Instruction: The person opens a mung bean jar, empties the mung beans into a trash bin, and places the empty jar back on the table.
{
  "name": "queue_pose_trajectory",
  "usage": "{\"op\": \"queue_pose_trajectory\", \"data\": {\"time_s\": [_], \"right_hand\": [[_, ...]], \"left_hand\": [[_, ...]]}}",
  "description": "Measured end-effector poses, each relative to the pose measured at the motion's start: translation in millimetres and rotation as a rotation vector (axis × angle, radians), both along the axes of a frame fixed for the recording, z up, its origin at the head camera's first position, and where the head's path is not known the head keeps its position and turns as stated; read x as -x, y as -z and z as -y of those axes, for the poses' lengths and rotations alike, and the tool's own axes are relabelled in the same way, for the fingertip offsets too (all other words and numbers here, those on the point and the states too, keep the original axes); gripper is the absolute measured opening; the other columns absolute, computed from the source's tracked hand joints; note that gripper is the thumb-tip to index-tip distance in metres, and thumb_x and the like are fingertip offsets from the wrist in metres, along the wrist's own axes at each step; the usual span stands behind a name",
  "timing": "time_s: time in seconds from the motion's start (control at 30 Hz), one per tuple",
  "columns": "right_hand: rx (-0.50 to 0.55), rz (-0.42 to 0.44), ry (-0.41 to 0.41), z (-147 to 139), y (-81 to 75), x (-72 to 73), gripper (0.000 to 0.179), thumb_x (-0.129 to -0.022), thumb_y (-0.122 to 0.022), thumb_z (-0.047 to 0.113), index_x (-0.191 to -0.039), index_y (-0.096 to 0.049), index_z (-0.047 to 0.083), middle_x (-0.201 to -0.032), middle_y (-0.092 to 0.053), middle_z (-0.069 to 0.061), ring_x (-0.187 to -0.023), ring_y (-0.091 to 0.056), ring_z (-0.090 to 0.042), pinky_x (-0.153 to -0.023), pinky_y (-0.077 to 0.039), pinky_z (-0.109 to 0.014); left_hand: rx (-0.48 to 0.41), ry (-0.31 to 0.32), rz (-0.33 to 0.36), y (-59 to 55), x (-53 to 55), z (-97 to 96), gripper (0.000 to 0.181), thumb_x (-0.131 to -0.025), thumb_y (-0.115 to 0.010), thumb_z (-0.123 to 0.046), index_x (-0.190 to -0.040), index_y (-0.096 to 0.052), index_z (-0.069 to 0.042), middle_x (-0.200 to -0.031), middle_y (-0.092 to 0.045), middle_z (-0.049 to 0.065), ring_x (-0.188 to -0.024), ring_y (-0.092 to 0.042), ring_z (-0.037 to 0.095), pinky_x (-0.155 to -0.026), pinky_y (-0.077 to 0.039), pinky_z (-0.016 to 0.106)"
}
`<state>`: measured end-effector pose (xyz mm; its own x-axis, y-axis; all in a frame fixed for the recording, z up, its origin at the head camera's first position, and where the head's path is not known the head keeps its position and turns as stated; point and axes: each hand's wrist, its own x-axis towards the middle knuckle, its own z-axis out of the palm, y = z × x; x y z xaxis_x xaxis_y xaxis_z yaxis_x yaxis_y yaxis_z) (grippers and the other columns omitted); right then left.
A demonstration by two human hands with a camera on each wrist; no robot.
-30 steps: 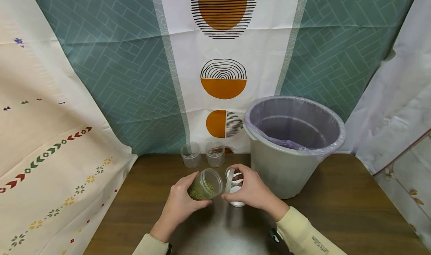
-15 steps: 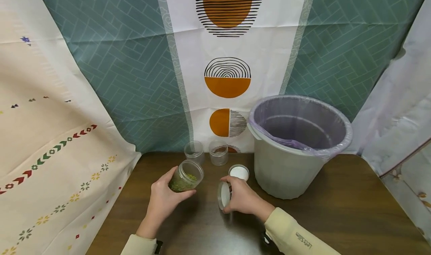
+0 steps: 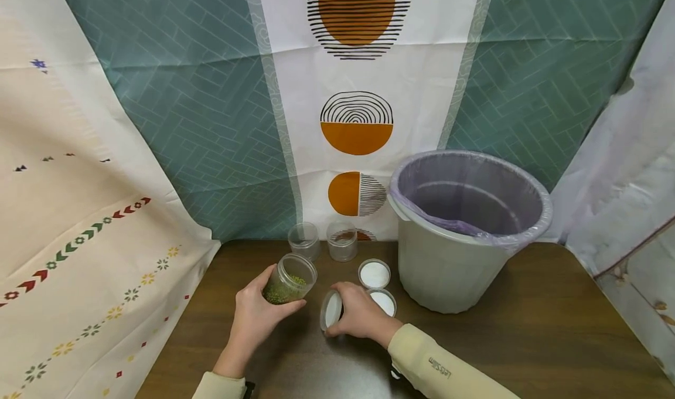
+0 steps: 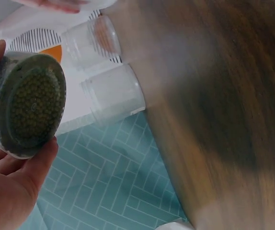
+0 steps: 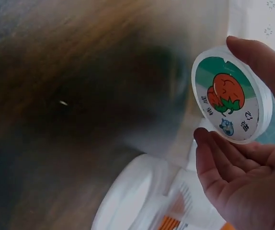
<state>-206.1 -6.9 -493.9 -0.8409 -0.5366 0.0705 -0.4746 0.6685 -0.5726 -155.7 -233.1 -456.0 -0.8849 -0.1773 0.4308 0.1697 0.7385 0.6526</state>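
My left hand [image 3: 250, 314] grips a clear plastic jar [image 3: 285, 290] partly filled with small green beans. It is uncapped and tilted, its mouth up and toward the right. From beneath, the left wrist view shows beans against the jar's base [image 4: 33, 105]. To the right of it, my right hand [image 3: 358, 312] holds a round lid [image 3: 331, 311] on edge between thumb and fingers. A sticker of red fruit with green leaves covers the lid's face [image 5: 227, 98] in the right wrist view. A gap separates lid and jar.
Two clear jars [image 3: 304, 242] [image 3: 342, 243] stand at the table's back edge, behind the left hand. Two white lids [image 3: 374, 274] [image 3: 384, 301] lie beyond the right hand. A large grey bin [image 3: 448, 276] with a purple liner stands at the right.
The jar and my left hand have shifted left, then stayed nearly still. My right hand has moved left and nearer to me with the lid, uncovering the two white lids on the table.
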Motion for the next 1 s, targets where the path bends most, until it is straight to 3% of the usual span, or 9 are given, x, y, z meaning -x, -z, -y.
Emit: {"op": "queue_pose_trajectory", "data": {"time_s": [0.2, 0.47, 0.8, 1.0], "right_hand": [[-0.062, -0.089, 0.018, -5.8, 13.3, -0.6, 0.088, -0.051, -0.085, 0.051, -0.122, -0.058, 0.007, -0.113, -0.062, -0.005, -0.105, -0.057, -0.022, -0.088, -0.050, -0.036], [-0.151, -0.198, 0.007, -4.6, 18.1, 1.6, 0.085, -0.048, -0.084, 0.055, -0.114, -0.063, 0.006, -0.101, -0.062, -0.005, -0.096, -0.057, -0.023, -0.082, -0.050, -0.036], [-0.208, -0.187, -0.004, -4.5, 17.1, 2.0, 0.085, -0.052, -0.082, 0.059, -0.115, -0.063, 0.005, -0.100, -0.060, -0.005, -0.093, -0.056, -0.022, -0.082, -0.050, -0.036], [-0.177, -0.150, -0.026, -10.9, 13.2, 2.7, 0.086, -0.057, -0.079, 0.061, -0.121, -0.059, 0.006, -0.110, -0.060, -0.005, -0.103, -0.055, -0.022, -0.090, -0.048, -0.037]], "left_hand": [[-0.011, -0.003, 0.020, 0.1, -0.6, 0.3, 0.086, -0.048, -0.087, -0.054, -0.123, -0.058, -0.026, -0.111, -0.066, -0.008, -0.098, -0.064, 0.011, -0.082, -0.053, 0.037], [-0.024, -0.017, 0.040, 1.1, -2.4, 1.9, 0.087, -0.049, -0.087, -0.053, -0.125, -0.057, -0.025, -0.113, -0.066, -0.006, -0.100, -0.064, 0.014, -0.082, -0.053, 0.039], [-0.012, -0.025, 0.045, 2.9, -2.4, 3.4, 0.086, -0.049, -0.088, -0.051, -0.125, -0.057, -0.026, -0.113, -0.066, -0.007, -0.099, -0.064, 0.013, -0.083, -0.053, 0.038], [-0.018, -0.029, 0.028, 0.5, -2.6, 1.0, 0.087, -0.048, -0.085, -0.057, -0.125, -0.057, -0.026, -0.111, -0.066, -0.008, -0.098, -0.064, 0.012, -0.082, -0.053, 0.037]]}}
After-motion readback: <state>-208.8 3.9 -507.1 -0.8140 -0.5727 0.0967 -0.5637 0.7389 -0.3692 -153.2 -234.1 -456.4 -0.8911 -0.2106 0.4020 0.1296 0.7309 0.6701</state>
